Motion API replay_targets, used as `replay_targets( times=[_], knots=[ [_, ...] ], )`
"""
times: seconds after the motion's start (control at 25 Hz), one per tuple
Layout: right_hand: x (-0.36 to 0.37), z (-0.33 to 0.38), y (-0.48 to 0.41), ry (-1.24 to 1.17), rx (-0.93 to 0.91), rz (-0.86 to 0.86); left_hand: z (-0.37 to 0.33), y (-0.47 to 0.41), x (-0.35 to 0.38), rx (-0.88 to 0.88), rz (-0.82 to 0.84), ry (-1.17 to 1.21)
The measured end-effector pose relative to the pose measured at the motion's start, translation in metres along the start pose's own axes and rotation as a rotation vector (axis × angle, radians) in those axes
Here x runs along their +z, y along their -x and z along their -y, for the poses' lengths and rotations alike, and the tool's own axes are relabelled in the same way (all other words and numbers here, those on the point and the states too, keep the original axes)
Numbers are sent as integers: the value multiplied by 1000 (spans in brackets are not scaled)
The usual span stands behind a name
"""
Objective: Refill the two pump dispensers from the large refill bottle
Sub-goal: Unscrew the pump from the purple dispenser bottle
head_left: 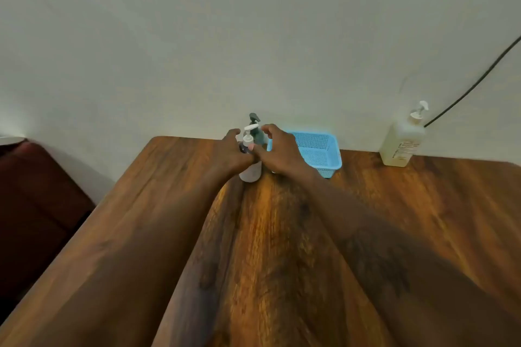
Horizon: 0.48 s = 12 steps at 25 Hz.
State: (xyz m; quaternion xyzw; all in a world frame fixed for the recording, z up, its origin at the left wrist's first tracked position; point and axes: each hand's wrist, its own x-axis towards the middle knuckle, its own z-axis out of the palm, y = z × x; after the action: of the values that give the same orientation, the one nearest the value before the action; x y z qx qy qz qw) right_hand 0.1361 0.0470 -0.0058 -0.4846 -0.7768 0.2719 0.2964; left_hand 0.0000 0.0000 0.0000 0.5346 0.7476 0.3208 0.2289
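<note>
The white-pump dispenser [250,170] stands near the table's [282,234] far edge with the dark-pump dispenser [255,118] just behind it. The left hand [234,153] grips its body, and the right hand [279,149] curls at the pump collar, though whether it pinches I cannot tell. It looks light, smooth and tippy, best held low while the collar is twisted. The large refill bottle [401,144], well apart beyond the blue basket [320,149], holds pale yellowish liquid and likely handles heavy.
</note>
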Motion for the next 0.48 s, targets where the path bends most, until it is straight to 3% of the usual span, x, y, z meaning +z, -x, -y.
replay_targets(
  times=[0.16,0.48],
  knots=[
    [28,-15,-2,-9,3,10,29,-14,27,37,-86,-15],
    [37,-34,5,-65,-40,-144,43,-3,44,201,-286,92]
  ],
)
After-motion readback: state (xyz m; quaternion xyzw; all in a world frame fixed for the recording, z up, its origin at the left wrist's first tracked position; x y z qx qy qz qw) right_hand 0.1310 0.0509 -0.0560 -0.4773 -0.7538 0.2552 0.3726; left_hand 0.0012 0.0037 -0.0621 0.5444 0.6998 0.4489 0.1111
